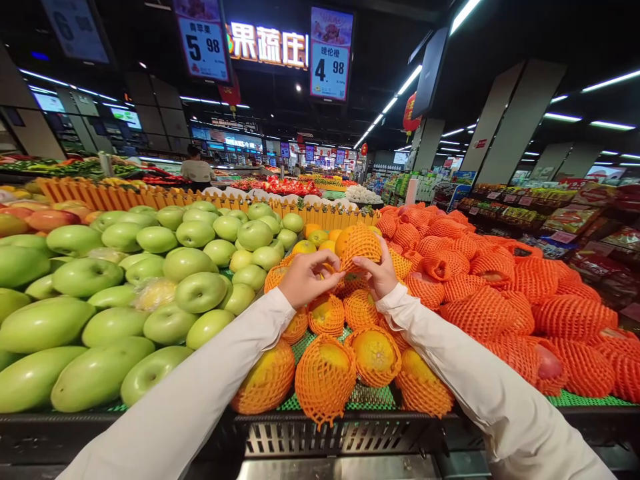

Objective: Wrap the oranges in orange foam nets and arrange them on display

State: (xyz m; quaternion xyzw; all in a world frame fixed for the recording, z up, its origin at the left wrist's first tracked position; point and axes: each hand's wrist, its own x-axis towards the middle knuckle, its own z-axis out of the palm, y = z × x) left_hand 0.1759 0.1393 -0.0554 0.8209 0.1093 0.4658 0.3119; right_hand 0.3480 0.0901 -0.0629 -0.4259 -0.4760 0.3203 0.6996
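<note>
An orange in an orange foam net point(361, 245) is held up over the fruit display. My right hand point(381, 272) grips it from the right and below, thumb across its front. My left hand point(311, 277) is at its lower left, thumb and fingers pinched together at the edge of the net. The fingertips partly hide what the pinch holds. Below both hands lie more oranges in foam nets point(325, 370), some with their tops showing through the net openings. A few bare oranges point(318, 237) sit just behind my left hand.
Green apples point(203, 291) are heaped on the left. Fruit in red foam nets point(480, 313) is piled on the right. A low orange fence point(330, 219) runs behind, and a black slatted rim point(325, 437) borders the front. Price screens point(330, 57) hang overhead. A person point(197, 167) is farther back.
</note>
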